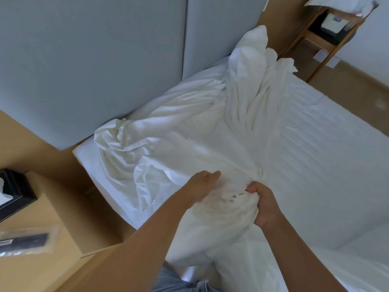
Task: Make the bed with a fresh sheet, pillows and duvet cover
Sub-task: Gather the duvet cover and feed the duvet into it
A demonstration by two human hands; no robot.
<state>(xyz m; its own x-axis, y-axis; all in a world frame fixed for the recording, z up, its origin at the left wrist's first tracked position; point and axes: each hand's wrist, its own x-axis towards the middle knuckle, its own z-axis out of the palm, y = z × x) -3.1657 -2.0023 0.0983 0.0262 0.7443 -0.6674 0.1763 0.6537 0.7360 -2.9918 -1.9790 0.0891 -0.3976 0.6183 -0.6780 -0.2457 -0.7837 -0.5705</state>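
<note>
The right hand [265, 205] gripped a bunch of the crumpled white cloth [242, 123] at the near edge of the bed [326, 140]. The left hand [202, 186] lay just beside it on the cloth, its fingers rather straight. The cloth stretched far towards the grey headboard [84, 60]. A black tissue box [16, 190] stood at the left.

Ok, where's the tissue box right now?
Head view, far left edge: the black tissue box sits on the wooden bedside table, left of the mattress corner.
</note>
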